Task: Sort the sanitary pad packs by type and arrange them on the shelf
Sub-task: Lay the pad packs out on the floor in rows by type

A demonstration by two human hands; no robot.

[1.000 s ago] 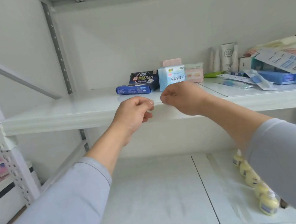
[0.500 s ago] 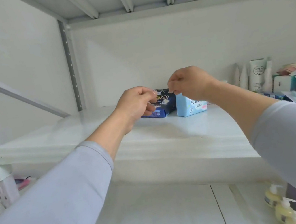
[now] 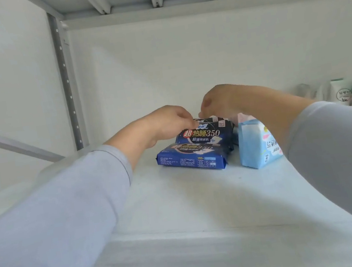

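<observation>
White painted metal forms the shelf (image 3: 180, 201), which spans the whole view, with a perforated grey upright (image 3: 67, 85) at its rear left corner and ribbed decking of the tier above overhead. Two dark blue pad packs sit near the middle of the shelf towards the back: the lower dark blue pack (image 3: 191, 159) lies flat, and the upper dark blue pack (image 3: 204, 134), printed with "350", leans on it with its printed face tilted towards the camera. Just to the right, apart from them by a narrow gap, the light blue pack (image 3: 257, 144) stands on end, partly hidden by the right forearm. Left hand (image 3: 166, 121) reaches in from the lower left in a grey sleeve; its fingers are curled together with the tips touching the top left edge of the upper dark blue pack, in what looks like a pinch on that edge. Right hand (image 3: 222, 100) reaches in from the right, hovering above the rear edge of the same pack; its fingers are bent downward, but whether they grip the pack cannot be told because the fingertips are hidden behind the knuckles. White tubes (image 3: 342, 91) stand upright against the back wall at the far right of the shelf, well apart from the packs.
</observation>
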